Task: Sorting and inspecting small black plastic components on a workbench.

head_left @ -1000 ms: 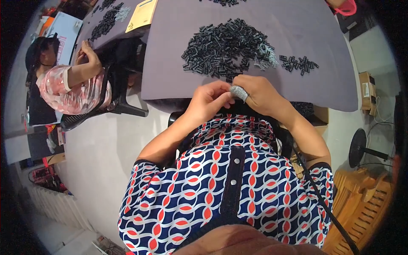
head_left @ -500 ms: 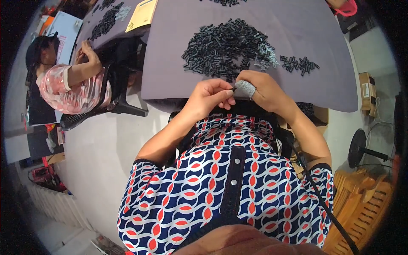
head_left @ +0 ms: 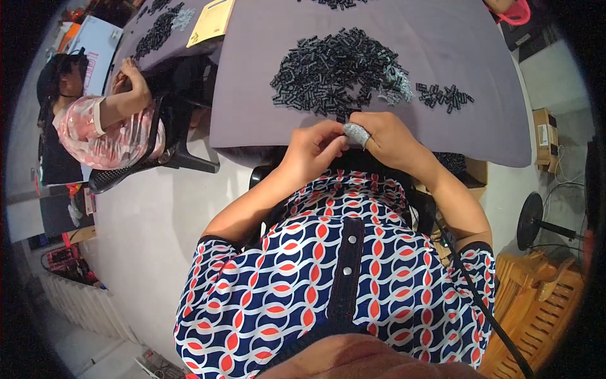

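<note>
My left hand (head_left: 312,150) is closed in a pinch near the table's front edge. Its fingertips meet the grey cover (head_left: 357,134) worn on a digit of my right hand (head_left: 390,139). The right hand's fingers are curled, and what they hold is hidden. A small black part showed in the left pinch a moment ago; the meeting digits now hide it. Just beyond both hands lies a large heap of small black tube-shaped parts (head_left: 322,69). Small silvery pieces (head_left: 396,87) lie against the heap's right side, with a smaller group of black parts (head_left: 447,96) farther right.
A grey cloth covers the table (head_left: 480,129). At the left, another person (head_left: 104,120) sits on a black chair (head_left: 183,158) by more black parts (head_left: 154,38) and a yellow sheet (head_left: 211,22). A fan (head_left: 530,221) and wooden chair (head_left: 536,297) stand right.
My hands have drawn together, and the covered digit has moved left onto the left fingertips. The black part that showed there is now hidden. The heaps look unchanged.
</note>
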Tool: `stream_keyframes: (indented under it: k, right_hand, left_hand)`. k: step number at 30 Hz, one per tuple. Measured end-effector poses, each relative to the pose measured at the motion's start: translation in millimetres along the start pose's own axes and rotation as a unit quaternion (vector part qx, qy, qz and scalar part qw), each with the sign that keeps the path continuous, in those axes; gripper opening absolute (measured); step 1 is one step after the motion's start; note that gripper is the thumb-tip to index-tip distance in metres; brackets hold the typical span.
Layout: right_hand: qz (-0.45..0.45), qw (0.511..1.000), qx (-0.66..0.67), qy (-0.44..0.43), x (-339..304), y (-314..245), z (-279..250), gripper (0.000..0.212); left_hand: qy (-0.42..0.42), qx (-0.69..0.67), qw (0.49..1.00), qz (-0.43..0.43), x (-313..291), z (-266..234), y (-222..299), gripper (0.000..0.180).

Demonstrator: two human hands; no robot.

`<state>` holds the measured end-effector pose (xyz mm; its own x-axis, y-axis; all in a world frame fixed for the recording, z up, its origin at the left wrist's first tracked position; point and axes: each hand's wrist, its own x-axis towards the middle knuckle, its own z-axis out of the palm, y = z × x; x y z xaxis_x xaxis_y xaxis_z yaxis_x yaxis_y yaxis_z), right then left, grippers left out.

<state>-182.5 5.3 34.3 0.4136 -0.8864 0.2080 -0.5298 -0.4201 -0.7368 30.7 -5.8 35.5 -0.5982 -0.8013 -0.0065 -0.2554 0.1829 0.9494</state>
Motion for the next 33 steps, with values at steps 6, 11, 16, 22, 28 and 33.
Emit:
stream_keyframes:
  k: [6,11,16,22,28,33]
  right_hand:
    - [-0.032,0.999,-0.002,0.006,-2,-3,-2,0.016]
    - [-0.006,1.000,-0.006,0.006,-4,-1,2,0.017]
    - [-0.007,1.000,0.003,-0.020,-7,2,1,0.019]
    - [-0.042,0.998,0.036,-0.017,-9,-4,-3,0.015]
    - [-0.070,0.997,0.030,0.004,-9,-2,-1,0.011]
    - [-0.006,1.000,-0.005,-0.003,-10,6,6,0.014]
  left_hand:
    - [-0.092,-0.213,0.965,-0.123,6,-9,-8,0.016]
    - [-0.020,-0.151,0.987,-0.047,0,5,-9,0.018]
    - [-0.072,-0.248,0.957,-0.130,4,-1,-17,0.018]
    - [-0.124,-0.358,0.906,-0.190,5,-8,-16,0.018]
    - [-0.126,-0.385,0.890,-0.208,5,-8,-19,0.016]
    - [-0.048,-0.250,0.959,-0.124,1,5,-16,0.015]
